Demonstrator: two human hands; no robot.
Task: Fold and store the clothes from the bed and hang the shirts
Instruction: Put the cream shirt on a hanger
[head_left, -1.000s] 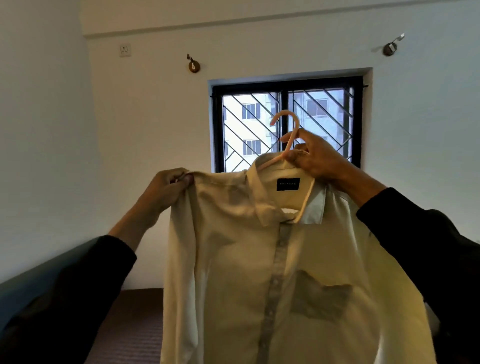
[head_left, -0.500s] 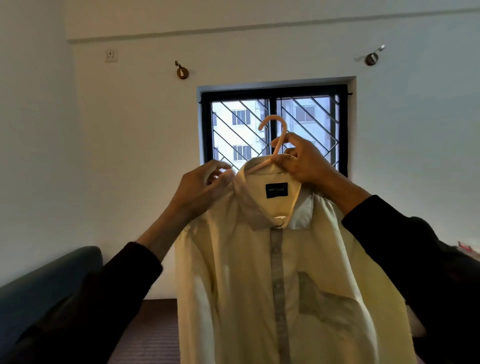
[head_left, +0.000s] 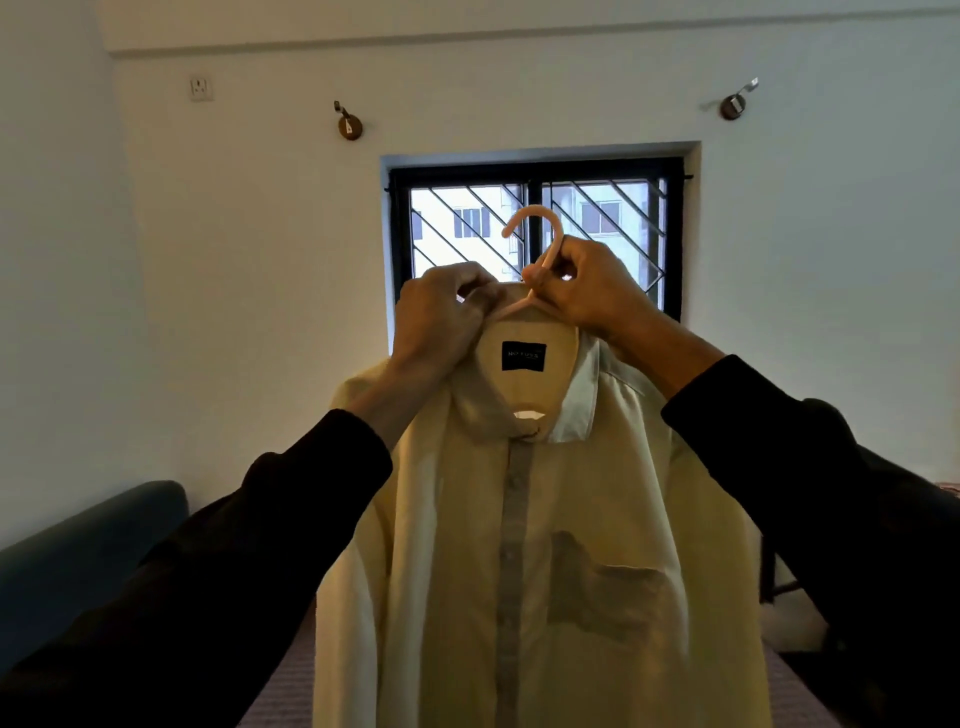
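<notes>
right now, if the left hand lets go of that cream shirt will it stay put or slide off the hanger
The shirt hangs in soft folds, so it is probably floppy and light. Its collar sits round the hanger, which the right hand grips, so it would likely stay, perhaps sagging where the left hand pinches.

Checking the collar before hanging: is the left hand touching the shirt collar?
Touching. The head view shows the left hand with fingers curled onto the collar of the shirt, beside the hanger.
</notes>
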